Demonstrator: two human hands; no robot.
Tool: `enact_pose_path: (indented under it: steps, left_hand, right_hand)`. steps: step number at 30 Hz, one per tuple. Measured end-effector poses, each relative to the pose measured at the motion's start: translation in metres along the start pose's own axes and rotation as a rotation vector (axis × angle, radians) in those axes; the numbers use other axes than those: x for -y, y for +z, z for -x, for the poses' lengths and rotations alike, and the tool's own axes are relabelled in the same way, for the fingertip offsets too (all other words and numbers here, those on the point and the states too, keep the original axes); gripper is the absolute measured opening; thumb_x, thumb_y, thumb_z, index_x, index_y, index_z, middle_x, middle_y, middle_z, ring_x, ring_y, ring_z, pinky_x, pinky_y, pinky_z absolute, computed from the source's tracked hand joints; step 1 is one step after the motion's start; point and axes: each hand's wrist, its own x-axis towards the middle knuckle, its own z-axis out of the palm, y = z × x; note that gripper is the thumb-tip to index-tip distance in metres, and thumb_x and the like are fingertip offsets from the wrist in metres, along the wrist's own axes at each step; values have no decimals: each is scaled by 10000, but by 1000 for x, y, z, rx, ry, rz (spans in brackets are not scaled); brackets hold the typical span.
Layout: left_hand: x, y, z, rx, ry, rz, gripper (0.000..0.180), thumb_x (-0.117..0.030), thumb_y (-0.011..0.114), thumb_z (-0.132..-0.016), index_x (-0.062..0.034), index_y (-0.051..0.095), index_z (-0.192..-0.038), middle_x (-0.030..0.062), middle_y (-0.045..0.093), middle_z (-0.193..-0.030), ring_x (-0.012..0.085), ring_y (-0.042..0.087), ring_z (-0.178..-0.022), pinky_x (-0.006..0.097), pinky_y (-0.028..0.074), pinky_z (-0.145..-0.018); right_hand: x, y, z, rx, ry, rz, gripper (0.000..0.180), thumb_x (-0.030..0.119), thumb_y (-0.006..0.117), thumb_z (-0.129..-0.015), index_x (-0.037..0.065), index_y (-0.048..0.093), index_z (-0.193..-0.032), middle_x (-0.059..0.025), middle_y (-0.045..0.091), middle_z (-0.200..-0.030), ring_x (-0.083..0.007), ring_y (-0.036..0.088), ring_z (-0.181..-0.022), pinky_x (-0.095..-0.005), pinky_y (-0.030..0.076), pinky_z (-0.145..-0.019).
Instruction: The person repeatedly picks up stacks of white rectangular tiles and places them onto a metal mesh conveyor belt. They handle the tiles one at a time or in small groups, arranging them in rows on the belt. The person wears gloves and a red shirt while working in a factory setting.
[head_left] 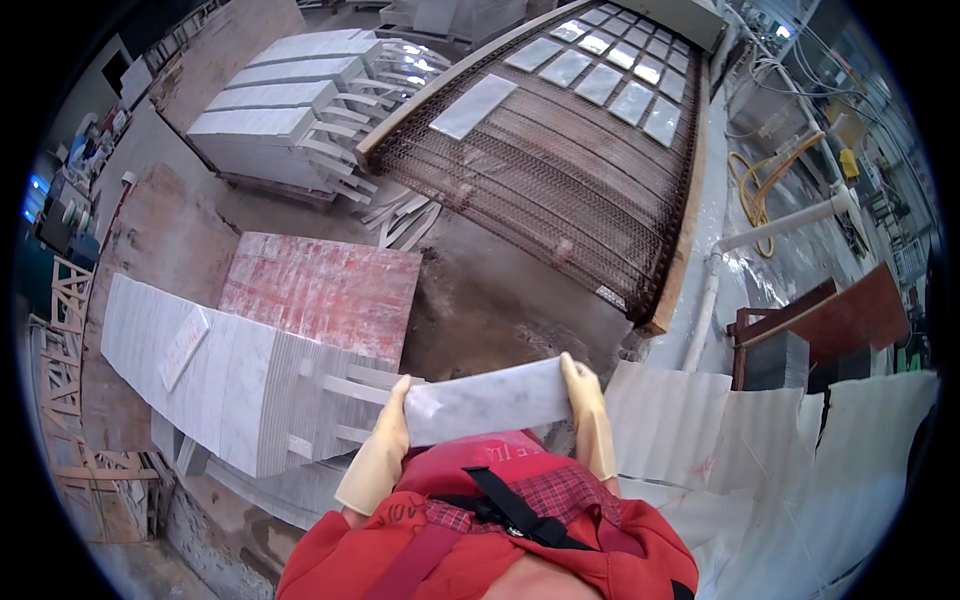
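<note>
A rectangular white marble tile (487, 402) with grey veining is held level in front of my body. My left hand (383, 445), in a cream rubber glove, grips its left end. The right end is clasped by my right hand (589, 408), gloved the same way. Just left of my left hand stands a long row of similar tiles set on edge (235, 375), with pale strips jutting from its near end. One loose tile (185, 348) lies slanted on top of that row.
Ahead, a wire-mesh conveyor (540, 180) carries wet tiles, one lying apart (473, 107). Farther left are more stacked tiles (290, 95) on a pallet. A reddish board (318, 285) lies behind the near row. At right are a pipe (705, 310), yellow hose (752, 205) and pale sheeting (680, 420).
</note>
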Motion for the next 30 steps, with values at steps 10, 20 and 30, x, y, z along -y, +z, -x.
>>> enact_pose_path:
  steps: [10, 20, 30]
  left_hand:
    - [-99, 55, -108, 122, 111, 123, 858, -745, 480, -994, -47, 547, -1489, 145, 603, -1494, 333, 574, -1366, 527, 444, -1148]
    - [-132, 114, -194, 310, 11, 386, 841, -796, 303, -987, -225, 447, -1587, 101, 474, -1631, 440, 437, -1473, 863, 290, -1027]
    - [-119, 158, -267, 216, 47, 613, 768, -704, 314, -975, -140, 585, -1419, 189, 638, -1384, 464, 631, -1098, 594, 476, -716]
  right_hand:
    - [199, 23, -143, 69, -145, 70, 676, 624, 618, -967, 64, 727, -1328, -134, 761, -1212, -238, 694, -1139, -362, 499, -999]
    - [338, 70, -299, 270, -339, 296, 605, 589, 597, -973, 102, 755, -1297, -131, 769, -1172, -224, 719, -1029, -373, 541, -919]
    - [371, 90, -369, 381, -252, 49, 489, 489, 552, -1068, 114, 726, -1329, -104, 757, -1218, -199, 679, -1083, -361, 516, -948]
